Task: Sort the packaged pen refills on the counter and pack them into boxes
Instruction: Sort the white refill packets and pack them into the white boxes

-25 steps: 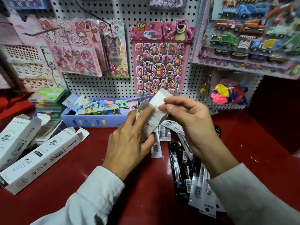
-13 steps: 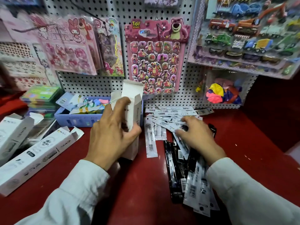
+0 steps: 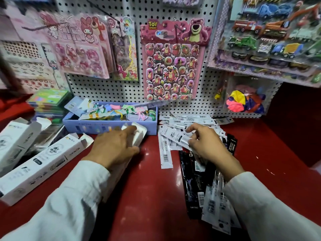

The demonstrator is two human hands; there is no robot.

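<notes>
A: Where are the refills?
B: Heaped on the red bench [image 3: 156, 197] under the right hand [image 3: 206, 146], which pinches one white refill [image 3: 177, 137].
A: And the left hand [image 3: 112, 146]?
B: It grips an open white box [image 3: 139, 134], just left of the heap.
A: More boxes?
B: Two [image 3: 41, 164], far left.

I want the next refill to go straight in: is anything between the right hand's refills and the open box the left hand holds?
Nothing visible does. The right hand pinches white refills; bare red counter separates them from the open box in the left hand.
</notes>
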